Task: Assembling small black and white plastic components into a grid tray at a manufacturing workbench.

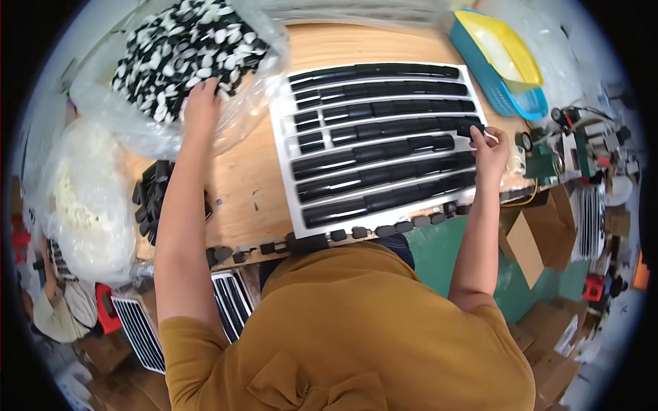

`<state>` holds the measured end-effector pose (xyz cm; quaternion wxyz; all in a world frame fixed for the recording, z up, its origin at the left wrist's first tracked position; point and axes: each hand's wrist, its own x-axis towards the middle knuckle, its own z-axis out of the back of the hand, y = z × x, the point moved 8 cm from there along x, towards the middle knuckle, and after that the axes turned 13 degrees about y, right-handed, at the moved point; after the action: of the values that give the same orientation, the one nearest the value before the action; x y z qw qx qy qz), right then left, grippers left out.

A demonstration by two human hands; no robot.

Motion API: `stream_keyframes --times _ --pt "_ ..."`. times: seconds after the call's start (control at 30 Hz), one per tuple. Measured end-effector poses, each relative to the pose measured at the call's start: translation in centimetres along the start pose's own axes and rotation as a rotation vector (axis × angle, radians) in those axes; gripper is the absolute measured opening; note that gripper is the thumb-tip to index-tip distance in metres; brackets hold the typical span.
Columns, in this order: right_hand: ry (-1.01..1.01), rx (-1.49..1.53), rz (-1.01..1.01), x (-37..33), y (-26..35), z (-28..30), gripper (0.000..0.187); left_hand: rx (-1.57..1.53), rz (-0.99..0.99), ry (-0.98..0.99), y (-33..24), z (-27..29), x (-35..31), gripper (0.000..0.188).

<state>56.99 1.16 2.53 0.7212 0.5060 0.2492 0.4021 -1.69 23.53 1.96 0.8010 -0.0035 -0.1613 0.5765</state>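
My left hand (201, 109) is at the near edge of a heap of small black and white oval pieces (179, 58) in a clear plastic bag (264, 85). Its fingers look bent together, and whatever is between them cannot be made out. At the right side of a white slotted tray (284, 140), my right hand (491, 152) pinches a short black piece (469, 129) between thumb and fingers, by the end of a row. Glossy black tube-like pieces (391, 147) lie end to end in the tray's several rows.
Loose black pieces (152, 198) are piled beside my left forearm, and more line the table's front edge (397, 227). A blue basket (488, 82) with a yellow tray (504, 51) stands back right. A bulging plastic bag (92, 198) is at left; an open carton (541, 229) sits lower right.
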Motion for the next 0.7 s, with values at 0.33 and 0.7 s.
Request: stream_keyframes --times 0.33,0.7 --pt "0.059 -0.191 0.035 1.4 -4.6 1.0 0.034 -0.215 0.083 -0.146 1.5 0.8 0.0 0.013" --pt "-0.348 -1.063 0.042 1.5 -2.5 4.0 0.026 -0.12 0.008 0.136 1.6 -0.8 -0.6 0.028"
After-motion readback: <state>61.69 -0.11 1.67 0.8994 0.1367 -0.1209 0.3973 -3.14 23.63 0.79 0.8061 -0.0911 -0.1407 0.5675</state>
